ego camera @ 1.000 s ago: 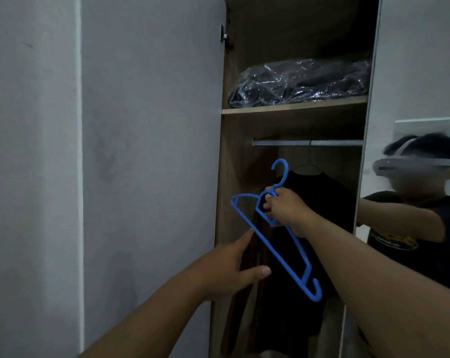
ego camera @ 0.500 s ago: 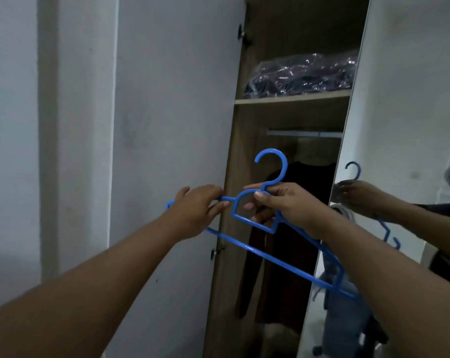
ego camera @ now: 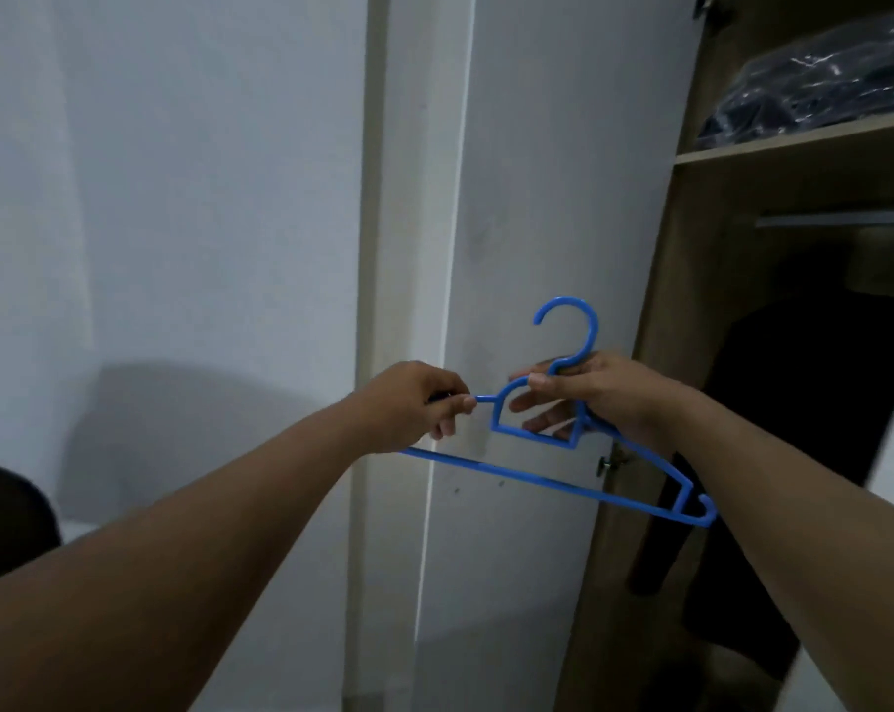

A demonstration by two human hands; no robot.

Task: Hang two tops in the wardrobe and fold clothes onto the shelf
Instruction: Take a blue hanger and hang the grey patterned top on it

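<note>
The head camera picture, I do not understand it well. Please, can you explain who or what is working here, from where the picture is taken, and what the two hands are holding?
There is no machine here. A person works with two bare hands, and a camera worn on the head looks forward and down, so you see the person's own arms reaching out.

Both hands hold one blue plastic hanger. The left hand grips its left shoulder end. The right hand holds it at the neck, just under the hook. No garment is on the hanger.

At the right stands an open wooden wardrobe. Its shelf carries dark clothing wrapped in clear plastic. Below it runs a metal rail, and under that hangs a dark garment. At the left is a plain white wall.
</note>
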